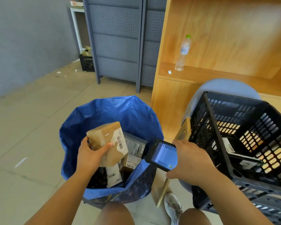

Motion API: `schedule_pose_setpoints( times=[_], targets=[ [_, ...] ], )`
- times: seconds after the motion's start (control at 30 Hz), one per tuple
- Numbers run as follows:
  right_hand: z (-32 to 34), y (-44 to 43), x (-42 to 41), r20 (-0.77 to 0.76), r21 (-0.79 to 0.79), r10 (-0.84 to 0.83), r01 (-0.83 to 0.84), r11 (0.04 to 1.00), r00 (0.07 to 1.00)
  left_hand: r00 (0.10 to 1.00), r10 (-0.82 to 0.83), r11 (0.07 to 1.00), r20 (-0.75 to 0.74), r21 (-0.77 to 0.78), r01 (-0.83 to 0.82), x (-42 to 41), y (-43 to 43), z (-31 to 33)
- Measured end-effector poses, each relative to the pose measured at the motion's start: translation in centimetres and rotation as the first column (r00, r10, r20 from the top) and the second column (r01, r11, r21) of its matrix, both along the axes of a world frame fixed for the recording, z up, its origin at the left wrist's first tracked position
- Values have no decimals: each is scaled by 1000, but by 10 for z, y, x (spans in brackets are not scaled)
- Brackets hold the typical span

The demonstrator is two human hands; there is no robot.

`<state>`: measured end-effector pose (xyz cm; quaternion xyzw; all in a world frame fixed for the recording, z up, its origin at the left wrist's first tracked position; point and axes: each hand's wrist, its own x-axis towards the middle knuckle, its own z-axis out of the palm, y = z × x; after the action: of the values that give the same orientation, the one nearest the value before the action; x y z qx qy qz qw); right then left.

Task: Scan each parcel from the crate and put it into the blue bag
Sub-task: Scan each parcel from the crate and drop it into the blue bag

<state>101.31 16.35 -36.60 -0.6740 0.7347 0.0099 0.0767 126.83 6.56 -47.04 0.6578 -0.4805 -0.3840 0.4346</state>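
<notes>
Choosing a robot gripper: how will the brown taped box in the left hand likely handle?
The brown box probably stays stiff: its corners look square. Likely light, as the left hand alone holds it. Its glossy tape may be slippery.

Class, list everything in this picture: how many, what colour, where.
blue bag: one, blue, open on the floor, centre
brown parcel: one, brown with white label, over the bag
parcels in bag: several, grey, brown and dark, inside the bag
scanner: one, black with lit screen, at the bag's right rim
crate: one, black, on the right
parcels in crate: at least two, dark with white labels, crate bottom
water bottle: one, clear with green cap, on the wooden shelf
small crate: one, black, far back by the grey rack
left hand: one, grips the brown parcel
right hand: one, holds the scanner
</notes>
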Motion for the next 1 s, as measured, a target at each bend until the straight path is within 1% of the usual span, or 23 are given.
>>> schedule_pose_setpoints(
  times=[0.1,0.2,0.27,0.33,0.43,0.6,0.8,0.87,0.93,1.0],
  targets=[
    [-9,-11,0,-13,51,-2,3,999,1000,994,-59,988,91,150,45,10,-9,-19],
    [-18,-30,1,-13,93,-1,2,996,1000,969,-151,947,198,311,84,20,-26,-42],
    [-24,-46,3,-17,110,6,-4,994,1000,950,-194,911,246,405,81,25,-42,-59],
    [-30,-65,5,-15,129,9,-7,992,1000,935,-223,867,277,496,60,28,-60,-76],
    [-41,-96,7,-28,152,19,-14,988,999,932,-225,808,283,588,16,33,-88,-105],
    [-61,-144,9,-52,185,20,-10,983,998,948,-206,732,243,681,-15,29,-129,-154],
    [-80,-180,5,-40,243,0,10,970,999,987,-142,696,77,717,44,11,-160,-212],
    [-86,-187,3,-42,258,-12,23,966,999,977,-192,672,90,737,64,6,-164,-228],
    [-91,-193,1,-43,273,-21,32,961,999,945,-286,649,157,758,70,4,-166,-238],
    [-95,-197,-1,-43,286,-28,39,957,999,914,-344,634,215,771,57,3,-165,-245]
  ],
)
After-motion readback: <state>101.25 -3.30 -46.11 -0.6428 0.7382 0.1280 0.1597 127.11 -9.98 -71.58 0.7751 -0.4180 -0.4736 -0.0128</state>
